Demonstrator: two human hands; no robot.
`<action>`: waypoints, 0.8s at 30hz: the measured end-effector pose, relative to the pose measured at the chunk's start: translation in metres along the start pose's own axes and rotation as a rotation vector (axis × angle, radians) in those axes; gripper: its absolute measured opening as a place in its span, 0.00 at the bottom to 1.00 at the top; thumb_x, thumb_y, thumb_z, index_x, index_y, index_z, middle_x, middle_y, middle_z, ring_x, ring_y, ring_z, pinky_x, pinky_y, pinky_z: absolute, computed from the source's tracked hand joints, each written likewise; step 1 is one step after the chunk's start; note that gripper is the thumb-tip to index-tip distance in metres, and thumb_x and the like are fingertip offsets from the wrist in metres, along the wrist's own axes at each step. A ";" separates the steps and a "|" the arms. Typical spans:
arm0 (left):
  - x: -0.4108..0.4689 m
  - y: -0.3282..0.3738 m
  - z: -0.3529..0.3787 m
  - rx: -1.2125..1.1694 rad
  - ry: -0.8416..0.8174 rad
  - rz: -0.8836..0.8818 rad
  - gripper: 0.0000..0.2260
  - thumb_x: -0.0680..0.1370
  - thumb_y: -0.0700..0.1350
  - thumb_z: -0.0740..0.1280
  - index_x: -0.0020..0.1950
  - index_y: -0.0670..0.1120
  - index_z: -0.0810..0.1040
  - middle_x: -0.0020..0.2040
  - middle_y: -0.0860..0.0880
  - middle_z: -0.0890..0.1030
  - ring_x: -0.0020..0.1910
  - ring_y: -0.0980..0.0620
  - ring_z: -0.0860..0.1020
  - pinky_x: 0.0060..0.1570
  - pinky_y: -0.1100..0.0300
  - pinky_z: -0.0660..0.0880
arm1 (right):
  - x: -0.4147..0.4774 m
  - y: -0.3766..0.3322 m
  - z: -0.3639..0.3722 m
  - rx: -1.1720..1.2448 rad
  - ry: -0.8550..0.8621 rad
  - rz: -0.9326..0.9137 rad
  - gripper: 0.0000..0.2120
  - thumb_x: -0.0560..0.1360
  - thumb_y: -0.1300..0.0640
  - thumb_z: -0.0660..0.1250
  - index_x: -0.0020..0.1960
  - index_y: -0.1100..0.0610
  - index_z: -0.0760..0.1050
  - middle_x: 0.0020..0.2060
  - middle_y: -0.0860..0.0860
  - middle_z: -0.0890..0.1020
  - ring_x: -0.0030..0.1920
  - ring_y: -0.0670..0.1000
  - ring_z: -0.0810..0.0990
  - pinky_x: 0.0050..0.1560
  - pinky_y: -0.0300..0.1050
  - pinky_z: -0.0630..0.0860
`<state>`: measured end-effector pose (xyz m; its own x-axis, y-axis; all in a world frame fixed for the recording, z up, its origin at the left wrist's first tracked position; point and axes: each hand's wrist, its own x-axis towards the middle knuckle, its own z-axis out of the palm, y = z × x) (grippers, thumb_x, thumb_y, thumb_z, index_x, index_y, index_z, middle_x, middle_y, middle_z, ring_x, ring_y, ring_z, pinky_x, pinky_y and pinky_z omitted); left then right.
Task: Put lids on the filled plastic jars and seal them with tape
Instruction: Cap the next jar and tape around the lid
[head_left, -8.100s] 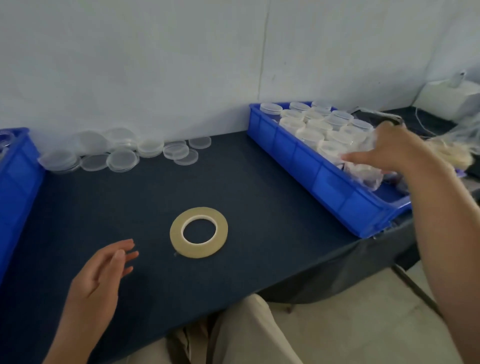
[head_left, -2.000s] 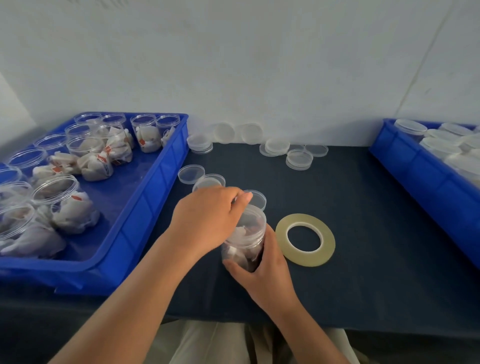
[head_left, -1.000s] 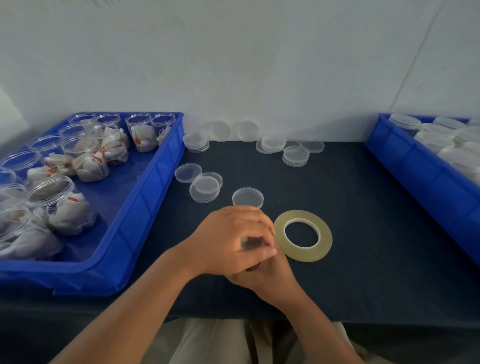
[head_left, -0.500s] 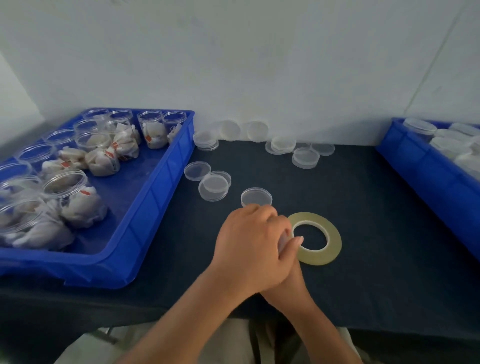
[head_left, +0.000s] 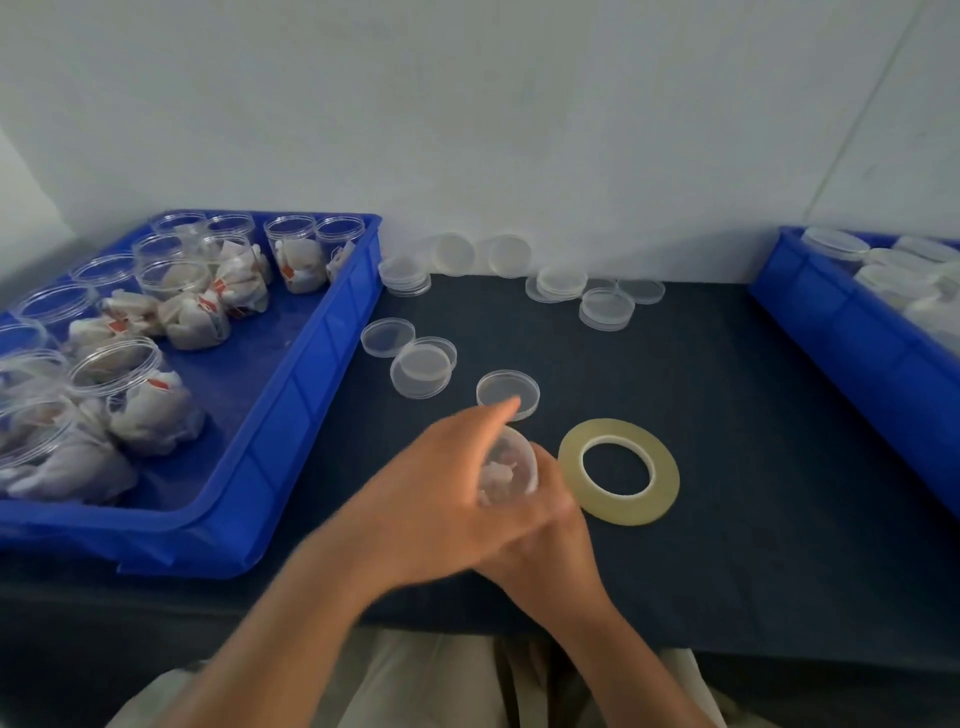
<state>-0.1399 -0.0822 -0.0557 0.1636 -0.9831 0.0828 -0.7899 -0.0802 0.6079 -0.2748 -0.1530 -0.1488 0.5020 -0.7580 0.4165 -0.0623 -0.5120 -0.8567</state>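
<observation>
One jar (head_left: 508, 467): lower centre of frame, top facing us, between both hands.
Right hand (head_left: 545, 540): under the jar, fingers curled round its base; steadying it, we judge.
Left hand (head_left: 441, 493): across the top, blurred; we cannot tell its grip.
Tape roll (head_left: 618, 509): flat just right, handy for sealing.

Left hand (head_left: 441, 499) motion-blurred, jar (head_left: 511, 465) mostly hidden

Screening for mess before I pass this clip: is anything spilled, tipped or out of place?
Nothing spilled. In the left bin, several open jars lie tipped rather than upright, and two lids stand on edge against the wall.
</observation>
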 end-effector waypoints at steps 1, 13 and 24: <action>-0.003 0.012 0.016 0.124 0.075 -0.030 0.43 0.71 0.82 0.57 0.80 0.63 0.58 0.74 0.65 0.67 0.71 0.65 0.67 0.66 0.60 0.70 | -0.001 -0.002 0.001 -0.035 -0.013 -0.004 0.25 0.72 0.44 0.77 0.65 0.35 0.71 0.56 0.40 0.80 0.57 0.46 0.82 0.51 0.40 0.81; 0.020 0.008 0.007 0.137 0.095 0.258 0.11 0.77 0.56 0.71 0.57 0.55 0.84 0.56 0.61 0.83 0.57 0.59 0.79 0.56 0.58 0.78 | 0.000 0.008 -0.006 0.073 -0.103 0.070 0.34 0.64 0.54 0.82 0.67 0.51 0.73 0.57 0.45 0.82 0.59 0.51 0.84 0.52 0.48 0.84; 0.011 0.025 0.050 0.041 0.450 -0.044 0.36 0.69 0.75 0.64 0.71 0.56 0.74 0.59 0.66 0.70 0.55 0.65 0.71 0.48 0.75 0.67 | -0.004 0.002 -0.003 -0.001 0.137 0.065 0.23 0.74 0.43 0.77 0.65 0.44 0.73 0.55 0.43 0.83 0.56 0.49 0.85 0.50 0.43 0.83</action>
<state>-0.1877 -0.1034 -0.0789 0.4312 -0.8096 0.3984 -0.7978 -0.1358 0.5875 -0.2792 -0.1522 -0.1508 0.3740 -0.8377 0.3980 -0.0919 -0.4605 -0.8829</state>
